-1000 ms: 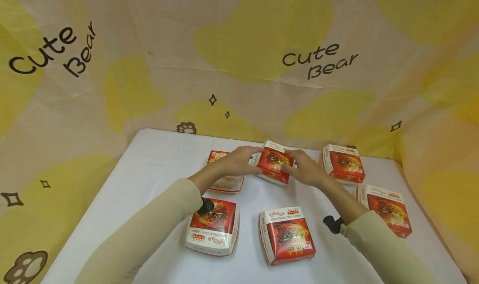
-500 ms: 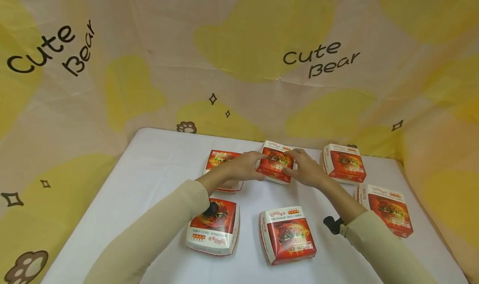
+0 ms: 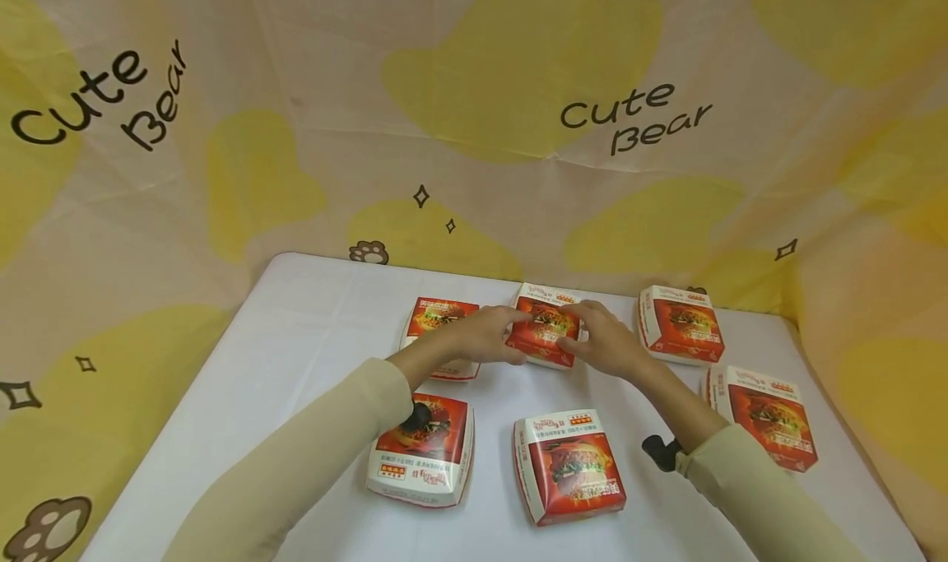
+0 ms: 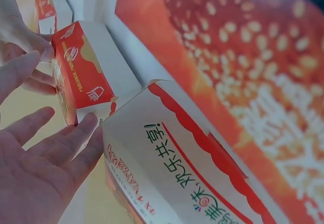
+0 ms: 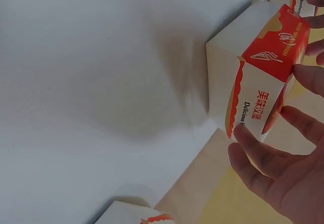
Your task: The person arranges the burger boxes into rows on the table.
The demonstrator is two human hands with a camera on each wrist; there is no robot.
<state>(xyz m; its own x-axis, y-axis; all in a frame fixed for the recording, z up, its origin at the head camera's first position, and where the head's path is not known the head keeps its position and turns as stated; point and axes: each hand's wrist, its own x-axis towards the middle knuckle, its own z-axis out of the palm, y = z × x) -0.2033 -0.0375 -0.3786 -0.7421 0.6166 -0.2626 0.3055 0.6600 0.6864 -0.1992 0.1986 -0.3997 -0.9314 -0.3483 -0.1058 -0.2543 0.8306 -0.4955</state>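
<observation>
A red and white cardboard burger box with a burger picture sits at the back middle of the table, between the two hands. My left hand reaches over a second burger box to its left side, fingers spread and fairly straight in the left wrist view, the fingertips right at the box side. From the other side comes my right hand; the right wrist view shows its spread fingers along the white side of the box, with its thumb near the top edge.
Two burger boxes stand at the right, one at the back and one nearer. Two more lie in front, a left one under the left wrist and a middle one. A patterned cloth hangs behind the white table.
The box between the hands has shifted slightly left and nearer, turning a little straighter. My left hand has moved slightly right and nearer; my right hand has come slightly nearer. The other boxes stay put.
</observation>
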